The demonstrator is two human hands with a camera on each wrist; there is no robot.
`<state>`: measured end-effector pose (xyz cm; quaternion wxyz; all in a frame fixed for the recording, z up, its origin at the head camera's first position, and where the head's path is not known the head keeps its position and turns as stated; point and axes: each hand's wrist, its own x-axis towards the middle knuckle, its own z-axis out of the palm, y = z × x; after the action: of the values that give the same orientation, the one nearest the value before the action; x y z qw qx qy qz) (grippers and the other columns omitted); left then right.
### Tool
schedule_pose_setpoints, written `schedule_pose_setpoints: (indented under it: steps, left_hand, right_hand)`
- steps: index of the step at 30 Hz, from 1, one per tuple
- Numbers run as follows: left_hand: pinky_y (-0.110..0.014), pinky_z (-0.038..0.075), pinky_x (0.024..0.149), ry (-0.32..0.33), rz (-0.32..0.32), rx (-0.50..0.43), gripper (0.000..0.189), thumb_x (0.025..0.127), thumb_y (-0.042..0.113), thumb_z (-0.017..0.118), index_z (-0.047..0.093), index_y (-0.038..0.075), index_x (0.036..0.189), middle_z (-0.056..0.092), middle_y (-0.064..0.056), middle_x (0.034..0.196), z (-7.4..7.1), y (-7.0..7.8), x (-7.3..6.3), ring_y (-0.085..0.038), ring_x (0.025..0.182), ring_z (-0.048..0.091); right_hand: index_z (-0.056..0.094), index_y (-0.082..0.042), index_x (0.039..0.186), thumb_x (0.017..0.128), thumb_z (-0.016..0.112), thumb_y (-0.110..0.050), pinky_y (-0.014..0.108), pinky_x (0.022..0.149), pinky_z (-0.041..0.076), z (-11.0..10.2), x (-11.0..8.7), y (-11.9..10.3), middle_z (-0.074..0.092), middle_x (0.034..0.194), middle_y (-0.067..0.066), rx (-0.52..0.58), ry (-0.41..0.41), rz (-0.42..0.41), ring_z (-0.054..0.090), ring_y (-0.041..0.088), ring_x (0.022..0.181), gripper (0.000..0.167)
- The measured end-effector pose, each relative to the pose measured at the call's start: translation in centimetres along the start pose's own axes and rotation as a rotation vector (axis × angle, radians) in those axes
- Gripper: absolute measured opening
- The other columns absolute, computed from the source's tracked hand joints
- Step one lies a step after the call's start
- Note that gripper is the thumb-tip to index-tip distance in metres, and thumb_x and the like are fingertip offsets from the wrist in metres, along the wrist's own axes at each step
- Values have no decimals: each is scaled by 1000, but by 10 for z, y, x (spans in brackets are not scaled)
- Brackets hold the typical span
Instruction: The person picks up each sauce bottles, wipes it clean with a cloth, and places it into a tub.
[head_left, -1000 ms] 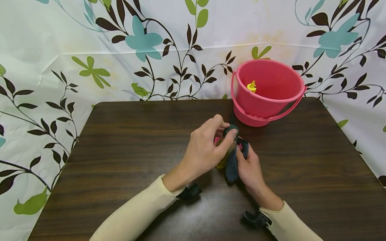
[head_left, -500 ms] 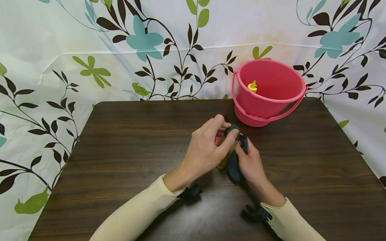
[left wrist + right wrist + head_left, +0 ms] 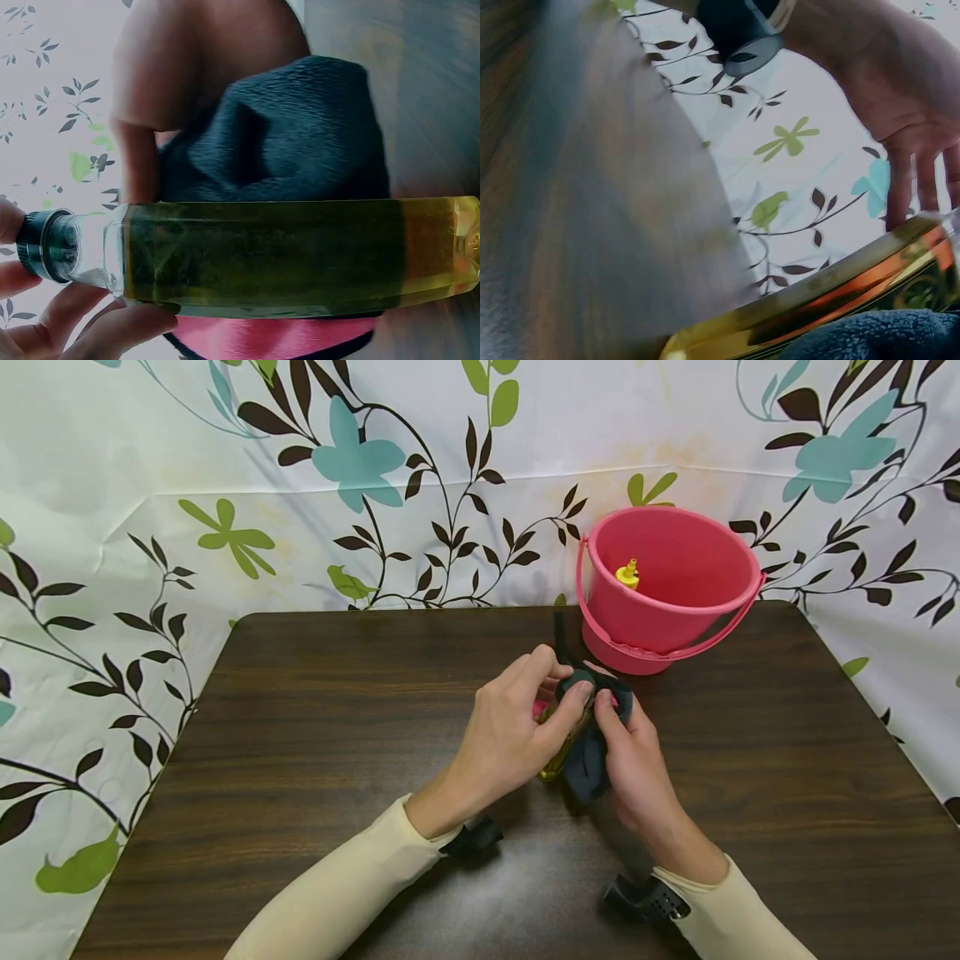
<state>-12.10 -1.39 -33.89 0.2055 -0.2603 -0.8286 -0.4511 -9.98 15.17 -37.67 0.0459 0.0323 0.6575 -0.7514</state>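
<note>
In the head view, my left hand [image 3: 506,727] pinches a glass bottle by its dark green cap [image 3: 575,681]. The bottle [image 3: 277,259] holds yellow-green liquid and spans the left wrist view, its neck between my left fingers. A plush cloth [image 3: 300,127], dark teal on one side and pink on the other, lies against the bottle's side and shows on both sides of it. My right hand [image 3: 637,768] grips this cloth next to the bottle. In the right wrist view, the bottle's gold and orange side shows above the cloth [image 3: 877,337].
A pink bucket [image 3: 645,635] with a lowered handle stands at the table's back right. The yellow nozzle top [image 3: 627,575] of a container shows inside it. Beneath my hands is a dark wood-grain table [image 3: 337,735], with a leaf-patterned curtain [image 3: 450,468] behind.
My right hand has shifted slightly right with the cloth, and its thumb sits higher. A dark strip now sticks up beyond my hands. The left hand and bottle stay nearly still.
</note>
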Motion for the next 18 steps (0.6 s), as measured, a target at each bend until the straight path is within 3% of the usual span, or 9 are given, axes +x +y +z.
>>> schedule_pose_setpoints:
  steps: [4,7,14,18]
  left_hand:
    - [-32,61,77,5,6,-1,19,102,28,68,58,11,101,74,-4,106,0,0,0,-12,84,72]
    - [-33,62,77,5,5,-9,19,102,28,69,59,11,102,74,-4,106,-1,1,0,-12,84,72]
    - [-30,63,83,-20,-14,-28,19,102,28,68,61,12,104,74,-4,107,-2,1,0,-13,90,76]
    - [-30,63,85,-20,-13,-26,19,102,28,69,60,11,103,74,-4,108,-1,1,0,-14,93,78]
  right_hand:
    - [52,-20,140,113,45,-43,21,92,55,2,-4,-11,60,125,-4,41,35,-31,60,10,112,36]
    - [53,-17,134,112,46,-43,22,88,56,4,-6,-21,59,121,-2,59,43,-70,61,10,107,35]
    - [50,-17,148,112,46,-39,24,92,57,4,-14,-41,55,136,3,105,19,-165,60,16,116,42]
    - [49,-17,147,112,48,-38,24,91,57,3,-16,-51,52,141,5,134,31,-179,58,18,121,42]
